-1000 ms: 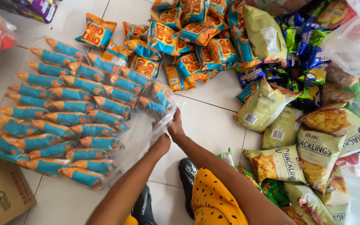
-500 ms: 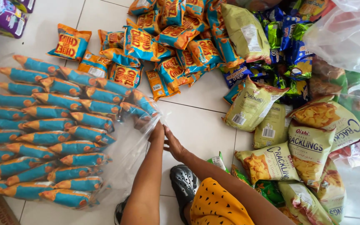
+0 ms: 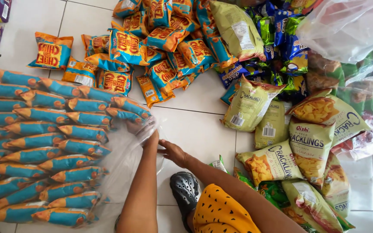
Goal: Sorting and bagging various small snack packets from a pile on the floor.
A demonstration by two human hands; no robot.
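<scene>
Since a moment ago the left hand (image 3: 145,131) has pushed into the clear bag (image 3: 121,164) of blue snack packs (image 3: 44,142), its grip hidden and hard to tell, while the right hand (image 3: 173,152) hovers loosely open, holding nothing.

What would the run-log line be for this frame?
left hand: inside clear plastic bag of blue snack packs | right hand: open, at bag edge

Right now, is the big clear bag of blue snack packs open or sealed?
Open. The left hand is inside the mouth of the clear bag, plastic over the fingers; the blue snack packs fill it.
</scene>
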